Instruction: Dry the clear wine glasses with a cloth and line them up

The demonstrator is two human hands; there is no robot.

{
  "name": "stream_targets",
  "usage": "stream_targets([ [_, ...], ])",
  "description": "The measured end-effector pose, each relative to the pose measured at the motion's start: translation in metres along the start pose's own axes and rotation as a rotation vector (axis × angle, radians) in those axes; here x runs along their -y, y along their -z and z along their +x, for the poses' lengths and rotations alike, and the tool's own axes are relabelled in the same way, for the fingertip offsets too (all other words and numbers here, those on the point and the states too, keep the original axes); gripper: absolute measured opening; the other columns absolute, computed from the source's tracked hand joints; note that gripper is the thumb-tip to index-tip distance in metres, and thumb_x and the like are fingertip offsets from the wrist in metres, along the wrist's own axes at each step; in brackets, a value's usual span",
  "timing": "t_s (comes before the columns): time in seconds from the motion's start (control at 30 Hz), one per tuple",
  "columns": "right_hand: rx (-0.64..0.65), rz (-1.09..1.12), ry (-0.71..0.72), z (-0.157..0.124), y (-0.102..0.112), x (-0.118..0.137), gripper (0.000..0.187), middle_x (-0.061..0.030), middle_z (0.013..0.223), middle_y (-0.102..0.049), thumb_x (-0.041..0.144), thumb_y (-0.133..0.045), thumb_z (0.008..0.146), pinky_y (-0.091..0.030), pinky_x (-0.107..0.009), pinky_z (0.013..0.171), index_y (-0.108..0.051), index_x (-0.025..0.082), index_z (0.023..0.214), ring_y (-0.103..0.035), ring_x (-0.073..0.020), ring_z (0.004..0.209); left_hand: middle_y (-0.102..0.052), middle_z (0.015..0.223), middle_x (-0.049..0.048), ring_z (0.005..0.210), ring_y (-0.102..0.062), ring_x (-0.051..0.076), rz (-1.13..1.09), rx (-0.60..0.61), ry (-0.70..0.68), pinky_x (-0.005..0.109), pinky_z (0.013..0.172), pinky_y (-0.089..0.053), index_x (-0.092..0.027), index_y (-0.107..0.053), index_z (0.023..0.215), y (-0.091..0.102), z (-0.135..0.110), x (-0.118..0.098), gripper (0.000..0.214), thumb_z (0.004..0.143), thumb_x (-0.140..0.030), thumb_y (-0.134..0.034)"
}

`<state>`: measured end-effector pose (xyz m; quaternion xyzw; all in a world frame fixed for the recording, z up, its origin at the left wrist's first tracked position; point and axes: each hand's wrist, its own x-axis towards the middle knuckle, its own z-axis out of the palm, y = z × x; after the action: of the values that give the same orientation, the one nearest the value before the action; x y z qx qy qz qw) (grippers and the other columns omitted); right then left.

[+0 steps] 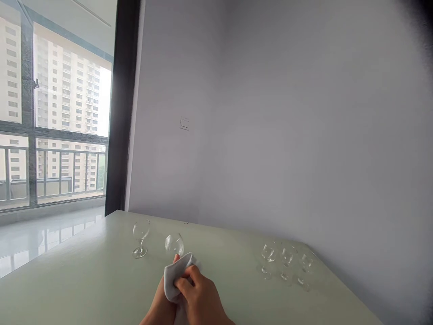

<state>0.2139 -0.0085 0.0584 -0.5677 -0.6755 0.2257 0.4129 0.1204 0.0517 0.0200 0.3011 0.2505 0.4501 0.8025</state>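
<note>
Low in the middle of the view, my left hand (161, 295) is closed round the lower part of a wine glass. The clear bowl (174, 244) of that glass shows beyond my fingers, tilted, while its stem and foot are hidden. My right hand (203, 293) pinches a pale grey cloth (174, 275) between thumb and fingers. This cloth lies over my left hand and covers most of its fingers. To the left, another wine glass (140, 239) stands upright on the pale green table (84, 280).
Several small stemmed glasses stand grouped at the right of the table, among them a left one (267, 253), a middle one (287, 257) and a right one (306, 262). A grey wall (270, 135) rises behind the table. Large windows (67, 113) are at the left.
</note>
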Motion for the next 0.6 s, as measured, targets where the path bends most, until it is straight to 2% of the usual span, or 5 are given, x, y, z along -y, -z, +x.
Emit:
stream_targets([
  [0.07, -0.040, 0.013, -0.025, 0.002, -0.001, -0.006, 0.016, 0.0011, 0.075, -0.063, 0.021, -0.051, 0.080, -0.043, -0.024, 0.060, -0.065, 0.029, 0.080, -0.058, -0.0162, 0.068, -0.049, 0.046, -0.0019, 0.044, -0.046, 0.013, -0.022, 0.008, 0.065, 0.027, 0.046, -0.036, -0.020, -0.051, 0.051, -0.004, -0.003, -0.003, 0.040, 0.069, -0.054, -0.063],
  [0.2, 0.019, -0.071, 0.272, 0.003, 0.012, -0.011, 0.021, 0.0001, 0.091, -0.062, 0.021, -0.054, 0.081, -0.043, -0.023, 0.068, -0.068, 0.032, 0.092, -0.059, -0.0155, 0.077, -0.049, 0.050, -0.0050, 0.048, -0.046, 0.010, 0.022, 0.020, 0.040, 0.023, 0.049, -0.035, -0.019, -0.052, 0.060, -0.009, -0.007, -0.011, 0.029, 0.068, -0.041, -0.069],
  [0.27, 0.012, -0.047, 0.303, 0.002, 0.019, -0.010, 0.023, 0.0003, 0.091, -0.059, 0.019, -0.055, 0.080, -0.042, -0.023, 0.068, -0.068, 0.032, 0.094, -0.059, -0.0146, 0.077, -0.048, 0.051, -0.0054, 0.048, -0.044, 0.008, 0.057, 0.046, 0.025, 0.021, 0.048, -0.033, -0.018, -0.052, 0.062, -0.008, -0.006, -0.013, 0.025, 0.069, -0.034, -0.070],
  [0.43, -0.058, 0.185, 0.212, 0.003, 0.025, -0.009, 0.024, 0.0008, 0.083, -0.057, 0.008, -0.055, 0.071, -0.041, -0.023, 0.066, -0.069, 0.026, 0.080, -0.055, -0.0143, 0.076, -0.036, 0.048, -0.0087, 0.042, -0.031, 0.003, -0.035, 0.071, -0.001, 0.017, 0.041, -0.026, -0.016, -0.049, 0.058, -0.001, -0.002, -0.012, 0.022, 0.066, -0.020, -0.069],
  [0.6, -0.092, 0.722, -0.050, 0.009, 0.007, -0.020, 0.012, 0.0028, 0.061, -0.055, 0.029, -0.065, 0.069, -0.035, -0.023, 0.049, -0.062, 0.019, 0.075, -0.049, -0.0119, 0.052, -0.038, 0.050, -0.0082, 0.041, -0.032, 0.002, -0.242, 0.128, 0.060, 0.015, 0.045, -0.035, -0.017, -0.051, 0.064, -0.006, -0.005, -0.011, 0.023, 0.075, -0.030, -0.066],
])
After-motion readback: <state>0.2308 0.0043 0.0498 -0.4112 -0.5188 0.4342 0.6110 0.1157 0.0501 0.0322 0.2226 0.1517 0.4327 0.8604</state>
